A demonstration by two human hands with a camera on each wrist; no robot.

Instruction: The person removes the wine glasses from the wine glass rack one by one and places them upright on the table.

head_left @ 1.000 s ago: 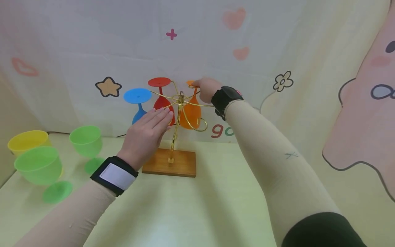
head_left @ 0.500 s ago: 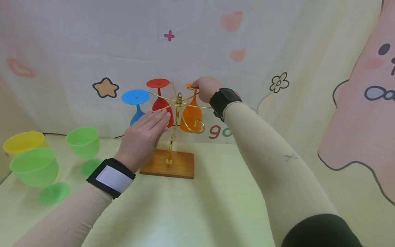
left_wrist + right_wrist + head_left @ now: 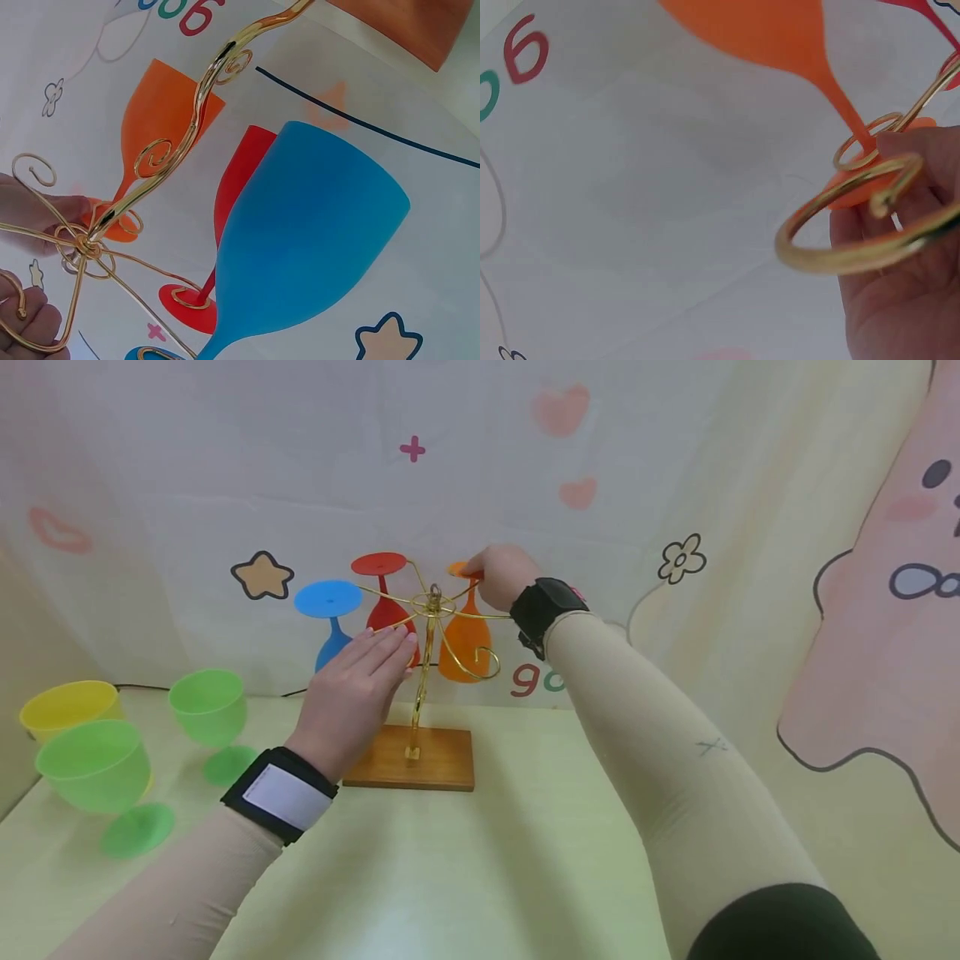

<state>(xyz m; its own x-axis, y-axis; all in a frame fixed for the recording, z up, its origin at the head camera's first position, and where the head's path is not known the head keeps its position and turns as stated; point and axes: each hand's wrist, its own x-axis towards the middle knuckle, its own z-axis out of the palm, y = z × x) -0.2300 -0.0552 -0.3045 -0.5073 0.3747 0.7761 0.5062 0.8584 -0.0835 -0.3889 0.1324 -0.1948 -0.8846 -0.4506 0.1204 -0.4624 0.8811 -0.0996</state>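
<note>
My right hand [image 3: 507,575] pinches the foot of an orange goblet [image 3: 467,647], which hangs upside down by its stem at a hook of a gold wire rack [image 3: 424,681]. In the right wrist view the thumb lies on the orange foot [image 3: 855,189], other fingers underneath. My left hand [image 3: 347,697] rests with fairly straight fingers on a front arm of the rack; in the left wrist view its fingertips [image 3: 34,326] show behind a hook. A red goblet [image 3: 378,562] and a blue goblet [image 3: 327,599] hang upside down on the rack's left side.
The rack stands on a wooden base [image 3: 442,760]. At the left of the table, a green goblet [image 3: 93,760], another green goblet [image 3: 210,706] and a yellow goblet [image 3: 71,702] stand upright. A patterned cloth [image 3: 480,460] hangs behind the rack. A thin dark cable runs along the table's back.
Both hands keep their places on the rack and the orange goblet's foot. The head view shifts slightly; otherwise little differs.
</note>
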